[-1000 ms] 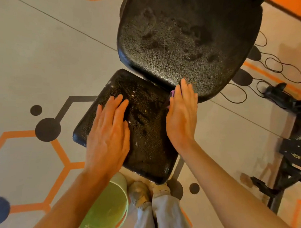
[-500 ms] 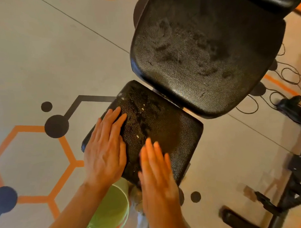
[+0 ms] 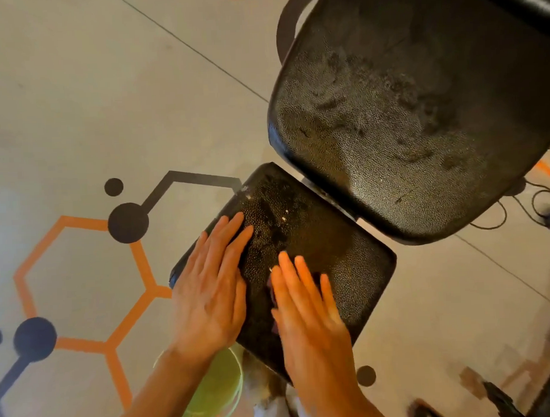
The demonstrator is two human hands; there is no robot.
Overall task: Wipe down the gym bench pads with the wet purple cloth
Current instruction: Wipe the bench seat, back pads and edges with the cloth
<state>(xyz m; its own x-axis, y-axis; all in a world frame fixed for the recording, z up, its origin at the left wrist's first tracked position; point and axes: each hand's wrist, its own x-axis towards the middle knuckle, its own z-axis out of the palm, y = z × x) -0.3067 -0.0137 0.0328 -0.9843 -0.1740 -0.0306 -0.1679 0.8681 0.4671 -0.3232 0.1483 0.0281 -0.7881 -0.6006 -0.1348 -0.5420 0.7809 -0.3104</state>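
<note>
Purple cloth [image 3: 273, 297] pressing flat under right hand [image 3: 305, 313], fingers straight; left hand [image 3: 212, 291] bracing seat pad [image 3: 331, 247]. Backrest pad [image 3: 414, 116] probably needing wiping next.

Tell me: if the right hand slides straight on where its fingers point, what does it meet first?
Likely bare seat pad, then the back pad edge overhanging it; the right hand lies flat.

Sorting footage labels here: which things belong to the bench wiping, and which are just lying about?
Job: seat pad; back pad; purple cloth under right hand; left hand flat on seat.
Lying about: green bucket; cables; patterned floor.
</note>
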